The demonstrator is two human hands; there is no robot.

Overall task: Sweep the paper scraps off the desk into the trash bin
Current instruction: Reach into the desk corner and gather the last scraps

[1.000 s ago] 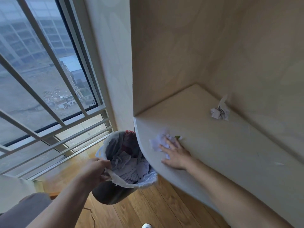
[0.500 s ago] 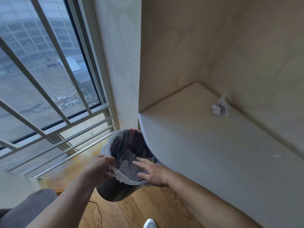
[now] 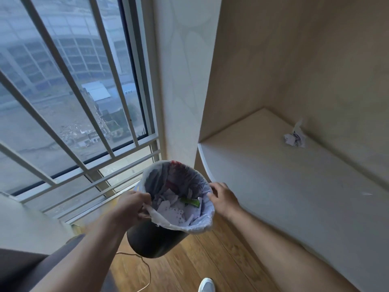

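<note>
A dark round trash bin [image 3: 153, 242] with a white liner is held tilted just left of the desk's rounded end. Torn paper scraps [image 3: 179, 209] and a green scrap lie inside it. My left hand [image 3: 131, 205] grips the liner at the bin's near left rim. My right hand [image 3: 223, 200] hovers at the bin's right rim, fingers spread, holding nothing. On the pale desk [image 3: 284, 197] a crumpled clump of paper scraps [image 3: 294, 139] sits near the back wall.
A barred window [image 3: 69, 98] fills the left side. A wall column [image 3: 183, 81] stands between window and desk alcove. Wooden floor [image 3: 210, 260] lies below, with a thin cable [image 3: 145, 270] and a white shoe tip [image 3: 207, 285].
My right hand pushed the scraps off the desk's left end into the bin, then drew back to the bin's right rim. The bin has come out from under the desk edge.
</note>
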